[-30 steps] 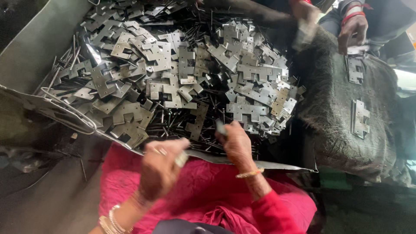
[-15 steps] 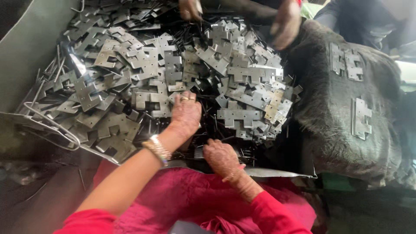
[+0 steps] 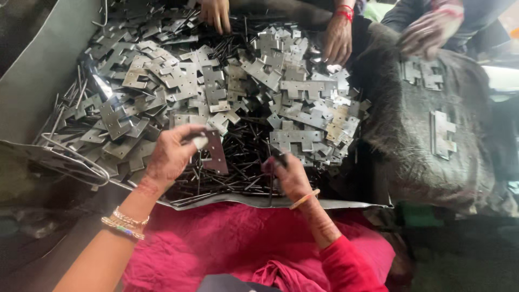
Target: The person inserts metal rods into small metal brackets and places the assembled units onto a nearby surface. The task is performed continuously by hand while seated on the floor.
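Pink cloth (image 3: pixel 227 243) fills the nearest ground, spread over the person's lap, and both forearms rise from it. The left hand (image 3: pixel 170 157) is pinched shut on a grey notched hinge plate (image 3: pixel 214 153), held up just over the near edge of the metal sheet (image 3: pixel 43 70). The right hand (image 3: pixel 289 176) is curled closed around a thin dark pin (image 3: pixel 270 189), low over the scatter of loose pins (image 3: pixel 238 162) right beside it. Beyond them, the heap of hinge plates (image 3: pixel 216 81) spreads across the whole sheet. To the right, dark sacking (image 3: pixel 411 140) carries a few finished hinges (image 3: pixel 442 134). At the far edge, other people's hands are at it too: one (image 3: pixel 216 13) reaches into the heap, another (image 3: pixel 338 40) rests at its border, a third (image 3: pixel 424 35) is blurred above the sacking.
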